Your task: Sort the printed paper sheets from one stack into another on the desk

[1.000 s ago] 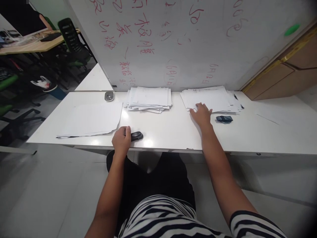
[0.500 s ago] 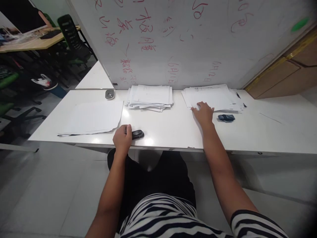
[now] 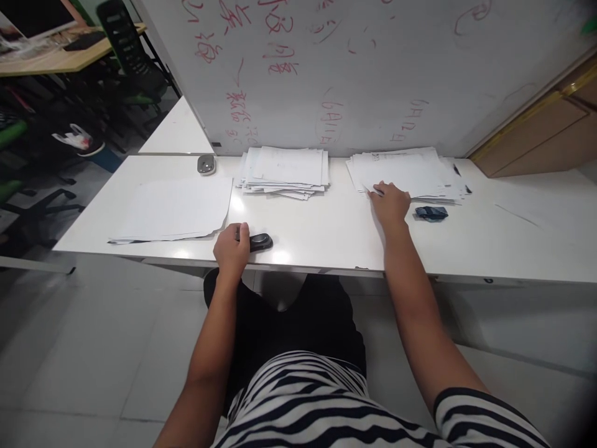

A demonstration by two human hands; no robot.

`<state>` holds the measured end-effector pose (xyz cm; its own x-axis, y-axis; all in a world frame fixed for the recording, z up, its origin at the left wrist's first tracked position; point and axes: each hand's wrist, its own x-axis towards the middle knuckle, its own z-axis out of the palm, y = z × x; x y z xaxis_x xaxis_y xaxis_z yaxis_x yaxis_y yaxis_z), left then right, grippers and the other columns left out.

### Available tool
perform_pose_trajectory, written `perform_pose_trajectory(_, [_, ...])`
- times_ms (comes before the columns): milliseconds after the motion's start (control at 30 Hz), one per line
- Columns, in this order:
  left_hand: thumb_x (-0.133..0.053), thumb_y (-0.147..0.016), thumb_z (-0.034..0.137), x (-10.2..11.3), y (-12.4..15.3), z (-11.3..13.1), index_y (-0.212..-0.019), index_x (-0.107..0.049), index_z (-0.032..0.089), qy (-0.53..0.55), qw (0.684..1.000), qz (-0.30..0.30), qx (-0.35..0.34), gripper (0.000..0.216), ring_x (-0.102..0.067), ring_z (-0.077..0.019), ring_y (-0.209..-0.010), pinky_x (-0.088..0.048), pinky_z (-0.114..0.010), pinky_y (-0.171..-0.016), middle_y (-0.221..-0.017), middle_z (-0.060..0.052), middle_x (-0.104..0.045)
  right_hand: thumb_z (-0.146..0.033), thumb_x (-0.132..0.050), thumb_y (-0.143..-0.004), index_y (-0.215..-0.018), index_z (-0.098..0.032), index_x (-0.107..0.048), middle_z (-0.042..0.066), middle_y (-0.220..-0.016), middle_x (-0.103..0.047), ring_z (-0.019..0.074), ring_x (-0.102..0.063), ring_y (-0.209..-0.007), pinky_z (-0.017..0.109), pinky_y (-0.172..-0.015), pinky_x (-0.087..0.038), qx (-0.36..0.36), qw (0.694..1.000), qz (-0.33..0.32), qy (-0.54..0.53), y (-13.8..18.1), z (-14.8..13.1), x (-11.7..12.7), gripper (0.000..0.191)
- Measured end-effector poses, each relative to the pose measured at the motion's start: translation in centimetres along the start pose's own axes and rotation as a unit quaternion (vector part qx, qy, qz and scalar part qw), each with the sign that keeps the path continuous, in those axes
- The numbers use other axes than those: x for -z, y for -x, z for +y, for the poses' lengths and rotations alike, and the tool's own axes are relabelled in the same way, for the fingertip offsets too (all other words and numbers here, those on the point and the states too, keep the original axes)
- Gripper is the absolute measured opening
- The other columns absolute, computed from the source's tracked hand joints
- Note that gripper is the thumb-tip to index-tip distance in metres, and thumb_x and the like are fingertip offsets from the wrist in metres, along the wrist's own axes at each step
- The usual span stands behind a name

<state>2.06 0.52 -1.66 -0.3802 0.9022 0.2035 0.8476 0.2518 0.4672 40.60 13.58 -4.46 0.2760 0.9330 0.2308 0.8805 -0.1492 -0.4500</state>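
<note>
My left hand (image 3: pixel 231 249) rests near the front edge of the white table (image 3: pixel 326 233), curled around the left end of a small black stapler (image 3: pixel 259 241). My right hand (image 3: pixel 390 202) lies flat with spread fingers on the near left corner of the right-hand stack of white paper (image 3: pixel 410 171). A small dark blue object (image 3: pixel 431 213) sits just right of that hand. Another paper stack (image 3: pixel 284 171) lies at the table's middle back. Loose sheets (image 3: pixel 180 208) lie left of my left hand.
A whiteboard (image 3: pixel 373 68) with red writing stands along the table's back edge. A small grey round device (image 3: pixel 206 164) sits at the back left. Wooden cabinets (image 3: pixel 545 130) stand to the right. Office chairs (image 3: pixel 125 56) and a desk (image 3: pixel 60 56) fill the far left.
Both hands stay where they were on the stapler and the paper stack. The view has tilted slightly downward, so everything sits a little higher in the picture.
</note>
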Motion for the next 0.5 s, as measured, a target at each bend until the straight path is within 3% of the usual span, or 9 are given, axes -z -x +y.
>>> perform_pose_trajectory(333, [-0.029, -0.094, 0.051, 0.02, 0.07, 0.07, -0.093, -0.062, 0.023, 0.004, 1.0, 0.002, -0.004, 0.043, -0.058, -0.0214, -0.088, -0.037, -0.031, -0.071, -0.092, -0.005, -0.068, -0.028, -0.045, -0.089, -0.104, -0.023, -0.068, 0.007, -0.126, -0.063, 0.0244, -0.048, -0.126, 0.049, -0.106, -0.023, -0.002, 1.0, 0.017, -0.007, -0.18, 0.47, -0.53, 0.028])
perform_pose_trajectory(500, [-0.028, -0.094, 0.053, -0.06, 0.07, -0.06, -0.094, -0.062, 0.024, 0.01, 1.0, 0.0, -0.005, 0.044, -0.058, -0.0205, -0.086, -0.037, -0.031, -0.071, -0.092, -0.004, -0.068, -0.031, -0.043, -0.089, -0.102, -0.019, -0.066, 0.012, -0.122, -0.064, 0.0278, -0.05, -0.122, 0.053, -0.105, -0.023, 0.0, 0.999, 0.035, -0.013, 0.0, 0.25, -0.46, 0.029])
